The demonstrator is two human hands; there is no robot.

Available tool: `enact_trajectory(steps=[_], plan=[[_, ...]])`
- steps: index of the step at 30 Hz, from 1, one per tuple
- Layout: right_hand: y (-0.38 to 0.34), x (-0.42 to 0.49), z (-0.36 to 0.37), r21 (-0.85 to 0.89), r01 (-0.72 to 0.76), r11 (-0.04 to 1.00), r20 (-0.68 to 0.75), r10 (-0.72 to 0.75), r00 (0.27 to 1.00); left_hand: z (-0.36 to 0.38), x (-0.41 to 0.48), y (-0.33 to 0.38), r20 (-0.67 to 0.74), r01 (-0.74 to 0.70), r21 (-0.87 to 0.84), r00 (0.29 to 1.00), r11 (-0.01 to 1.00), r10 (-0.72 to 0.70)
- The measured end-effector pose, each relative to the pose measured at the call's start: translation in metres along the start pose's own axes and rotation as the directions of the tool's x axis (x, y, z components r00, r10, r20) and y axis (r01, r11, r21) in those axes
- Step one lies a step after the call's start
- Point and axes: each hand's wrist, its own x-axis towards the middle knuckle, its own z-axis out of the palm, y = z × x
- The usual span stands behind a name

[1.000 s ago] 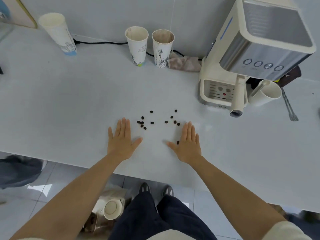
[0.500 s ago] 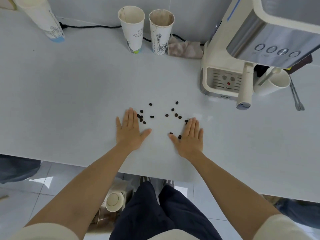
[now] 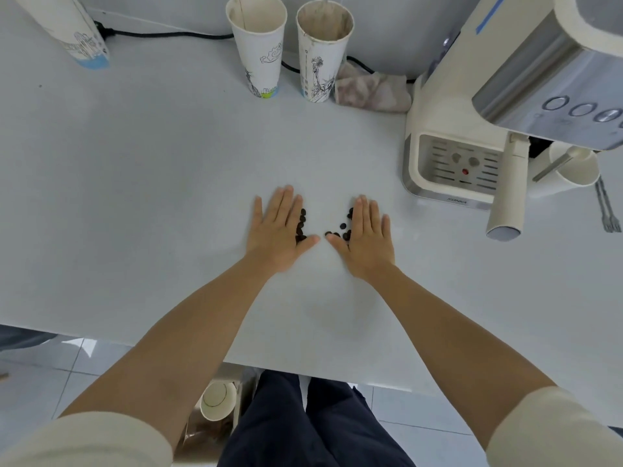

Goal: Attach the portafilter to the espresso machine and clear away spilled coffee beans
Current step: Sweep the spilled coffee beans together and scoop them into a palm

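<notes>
Several dark coffee beans (image 3: 343,226) lie on the white counter (image 3: 141,183), bunched in two small rows between my hands. My left hand (image 3: 278,230) lies flat, fingers together, its inner edge touching one row of beans. My right hand (image 3: 369,237) lies flat the same way, its inner edge against the other row. The thumb tips nearly meet. At the right stands the cream espresso machine (image 3: 448,106); the portafilter's cream handle (image 3: 507,193) sticks out from under its head toward me.
Two used paper cups (image 3: 259,52) (image 3: 322,55) stand at the back beside a crumpled cloth (image 3: 374,91) and a black cable (image 3: 168,34). A third cup (image 3: 72,32) is far left. A white cup (image 3: 573,168) and a fork (image 3: 606,210) sit right of the machine.
Both hands slid forward and inward across the counter, sweeping the scattered beans into two tight rows between them. The camera moved closer to the counter.
</notes>
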Motion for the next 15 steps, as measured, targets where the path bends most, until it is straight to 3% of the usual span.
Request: enact_trajectory(steps=[15], plan=[[0.0, 0.012, 0.0, 0.01, 0.237, 0.972, -0.031, -0.236, 0.971, 0.001, 0.002, 0.012, -0.026, -0.157, -0.061, 0.988, 0.986, 0.155]])
